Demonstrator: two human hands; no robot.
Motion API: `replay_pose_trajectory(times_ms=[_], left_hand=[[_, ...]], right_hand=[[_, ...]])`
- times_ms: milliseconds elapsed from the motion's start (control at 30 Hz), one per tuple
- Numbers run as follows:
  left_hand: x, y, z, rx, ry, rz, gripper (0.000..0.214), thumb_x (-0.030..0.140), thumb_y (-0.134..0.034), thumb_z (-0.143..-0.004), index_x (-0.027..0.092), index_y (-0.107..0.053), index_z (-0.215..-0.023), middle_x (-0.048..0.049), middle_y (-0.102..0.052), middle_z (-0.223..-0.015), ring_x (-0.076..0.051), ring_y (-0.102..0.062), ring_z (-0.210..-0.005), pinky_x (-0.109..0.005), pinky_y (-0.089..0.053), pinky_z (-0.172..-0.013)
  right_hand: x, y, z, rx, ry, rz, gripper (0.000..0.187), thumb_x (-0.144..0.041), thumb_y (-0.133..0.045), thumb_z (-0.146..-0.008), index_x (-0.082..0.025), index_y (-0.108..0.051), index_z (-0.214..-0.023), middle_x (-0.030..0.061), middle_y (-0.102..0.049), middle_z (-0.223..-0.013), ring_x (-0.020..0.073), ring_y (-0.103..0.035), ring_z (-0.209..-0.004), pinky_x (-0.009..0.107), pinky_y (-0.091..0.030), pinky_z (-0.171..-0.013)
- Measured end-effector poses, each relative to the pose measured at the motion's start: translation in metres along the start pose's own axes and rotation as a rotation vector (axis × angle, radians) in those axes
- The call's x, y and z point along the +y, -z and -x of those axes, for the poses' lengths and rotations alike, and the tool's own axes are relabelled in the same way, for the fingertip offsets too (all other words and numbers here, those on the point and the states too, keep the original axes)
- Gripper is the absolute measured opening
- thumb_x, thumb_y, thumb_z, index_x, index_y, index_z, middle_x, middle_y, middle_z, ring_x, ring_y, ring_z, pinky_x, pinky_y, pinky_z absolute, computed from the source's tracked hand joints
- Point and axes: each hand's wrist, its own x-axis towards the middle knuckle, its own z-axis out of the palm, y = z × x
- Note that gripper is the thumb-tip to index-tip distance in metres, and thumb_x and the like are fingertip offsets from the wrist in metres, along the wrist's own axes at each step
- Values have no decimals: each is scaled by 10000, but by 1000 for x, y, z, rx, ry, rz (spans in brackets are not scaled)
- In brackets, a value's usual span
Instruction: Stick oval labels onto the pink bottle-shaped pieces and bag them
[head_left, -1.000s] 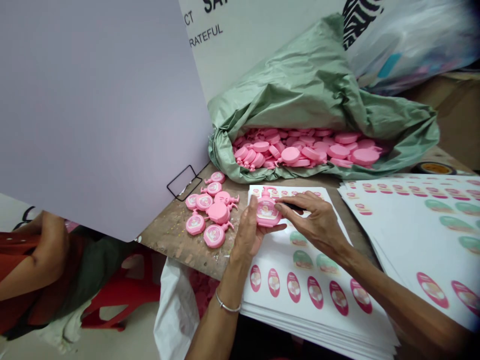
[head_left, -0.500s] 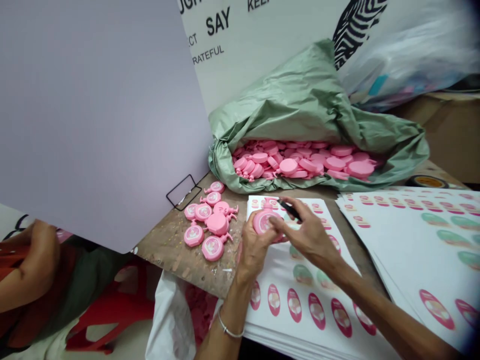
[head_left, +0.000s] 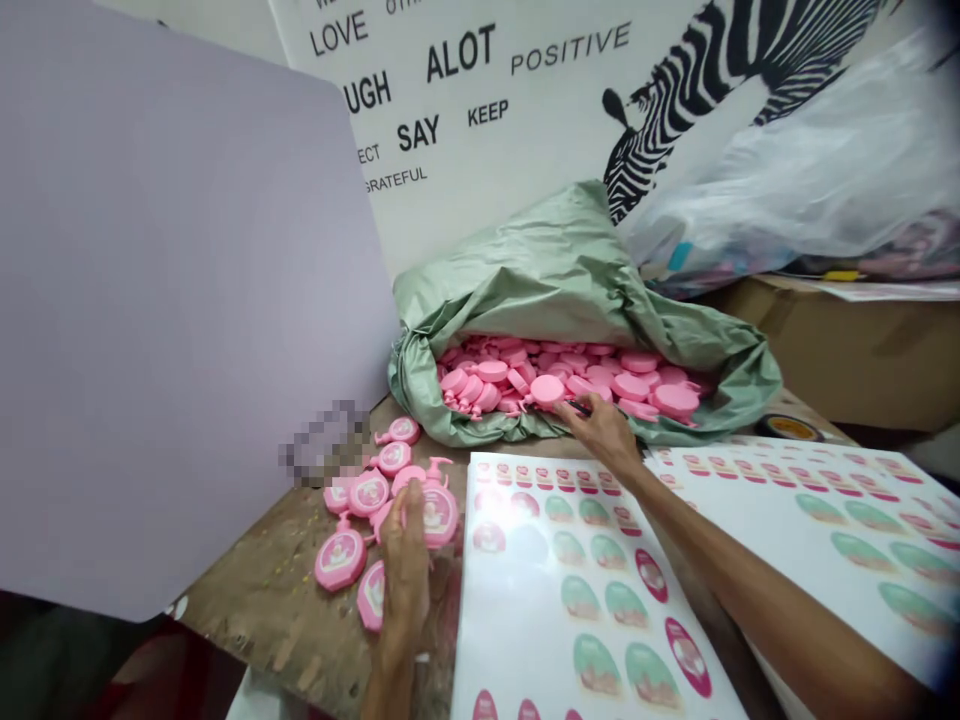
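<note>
My left hand is closed around the side of a pink toy pump bottle with a round sticker on its face. That bottle is tilted up among several other stickered pink bottles on the table's left part. At the sack's mouth, my right hand grips a slim black tool, its exact kind unclear. Its fingertips reach a plain pink bottle at the front of the heap; whether they pinch it is hidden. A green sack lies on its side, full of plain pink bottles.
A stack of sticker sheets lies in front of me, some stickers gone from its top left. More sticker sheets lie to the right. A large pale panel stands at left. A tape roll sits near a cardboard box.
My left hand has carried the bottle left from over the sheets to the group. My right hand has moved from the bottle up to the sack, black tool still in it. The view has tilted up.
</note>
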Motion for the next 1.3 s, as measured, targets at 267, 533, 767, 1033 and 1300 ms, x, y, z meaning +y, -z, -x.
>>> replay_pose_trajectory(times_ms=[267, 533, 767, 1033, 1300], left_hand=[[15, 47, -40, 301, -465, -458, 391, 502, -596, -788, 191, -597, -1025, -156, -602, -1195, -351, -498, -1191, -540, -345, -1052], [12, -19, 24, -503, 402, 416, 522, 630, -551, -803, 134, -625, -950, -152, -706, -950, -271, -679, -925, -389, -557, -777], [10, -17, 37, -395, 421, 592, 390, 279, -762, -699, 121, -592, -1013, -119, -727, -903, -243, -704, -849, -373, -575, -769], [-12, -17, -6, -328, 320, 546, 448, 201, -796, -602, 163, -589, -998, -49, -696, -893, -165, -675, -774, -292, -564, -709], [-30, -52, -28, -450, 321, 543, 351, 256, -787, -629, 142, -585, -892, -47, -656, -811, -153, -641, -686, -357, -565, -714]], right_hand=[[-15, -21, -62, -85, -20, 40, 382, -532, -693, -638, -157, -624, -635, 77, -622, -573, 262, -635, -647, 318, -426, -561], [-29, 35, 87, -10, 926, -45, 208, -321, -582, -794, -188, -638, -944, 62, -681, -781, 181, -613, -708, 299, -425, -670], [-23, 26, 156, -224, 778, -179, 189, -388, -542, -872, -207, -560, -926, 50, -663, -814, 178, -580, -700, 314, -418, -641], [-22, -25, 140, -186, 525, -2, 150, -315, -493, -888, -207, -575, -825, 46, -681, -800, 220, -577, -785, 349, -350, -714], [-15, -33, 150, -112, 603, 95, 172, -291, -471, -910, -188, -594, -847, 69, -684, -837, 220, -524, -804, 353, -268, -720]])
